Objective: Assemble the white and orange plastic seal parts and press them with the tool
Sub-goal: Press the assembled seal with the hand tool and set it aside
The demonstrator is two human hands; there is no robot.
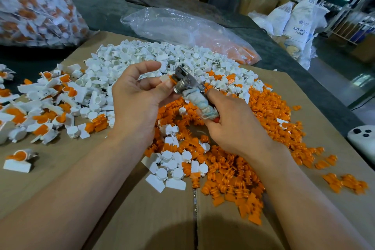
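Note:
My left hand (136,99) pinches a white and orange seal part (168,78) between thumb and fingers, held above the piles. The metal head of the press tool (185,80) sits against that part. My right hand (229,126) grips the tool by its cloth-wrapped handle (199,103). A heap of white parts (154,57) lies behind the hands, and a heap of orange parts (253,128) spreads to the right and front. Assembled white-and-orange seals (46,103) are scattered on the left.
All lies on flattened cardboard (142,219) over a dark table. A large bag of finished seals (34,6) stands far left, a clear plastic bag (182,28) lies behind the white heap, and a white device (363,140) sits at the right edge.

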